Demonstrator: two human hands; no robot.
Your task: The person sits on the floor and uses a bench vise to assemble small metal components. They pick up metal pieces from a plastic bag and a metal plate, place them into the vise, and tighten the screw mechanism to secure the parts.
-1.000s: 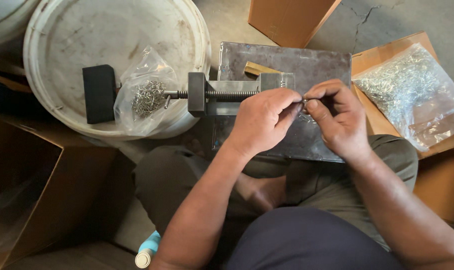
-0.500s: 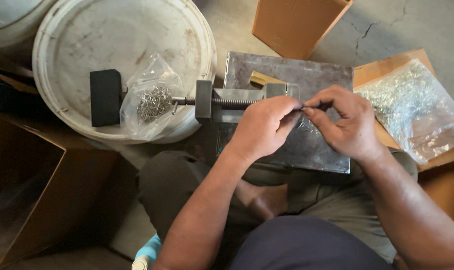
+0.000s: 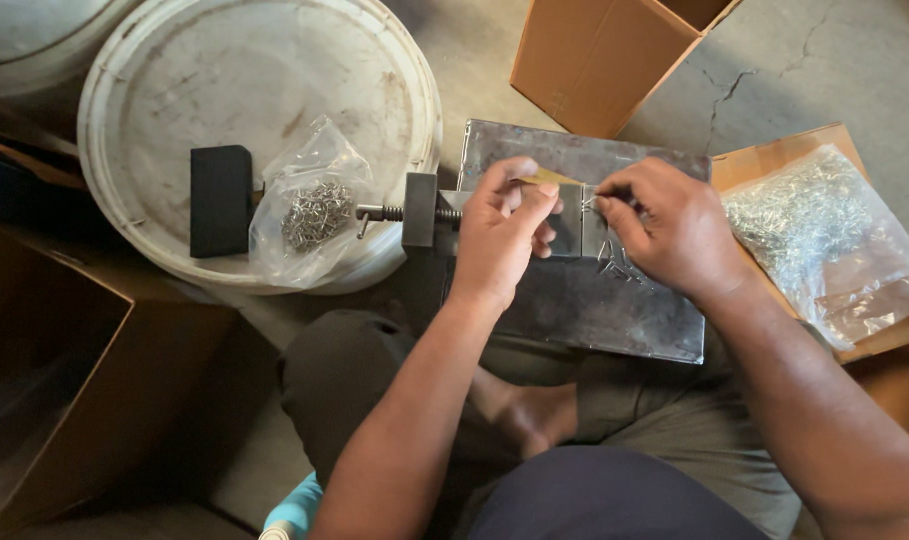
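Looking down from my head camera, I've got the steel plate (image 3: 594, 310) resting across my lap so the work sits close and flat under both hands. The small vise (image 3: 419, 210) lies along the plate's top edge, its screw pointing left toward the black block (image 3: 221, 200) on the white bucket lid (image 3: 224, 80), which serves me as a side table. My left hand (image 3: 499, 235) sits over the vise's jaw end, fingers curled, thumb and fingertips pinched near a thin yellowish strip (image 3: 544, 178) at the top of the jaws; whether I'm actually gripping that strip or just steadying it, I cannot tell from here. My right hand (image 3: 669, 230) is closed in a fine pinch, fingertips holding a small wire piece (image 3: 589, 200) right at the jaws, just beside my left fingertips. A few loose wire pieces (image 3: 614, 262) lie on the plate under my right hand, within easy reach. The small clear bag of metal bits (image 3: 314, 210) is draped over the vise screw on the bucket lid, left of my hands. The big bag of shiny pieces (image 3: 824, 230) rests on flat cardboard at my right, near the wrist. An open cardboard box (image 3: 604, 60) stands beyond the plate.
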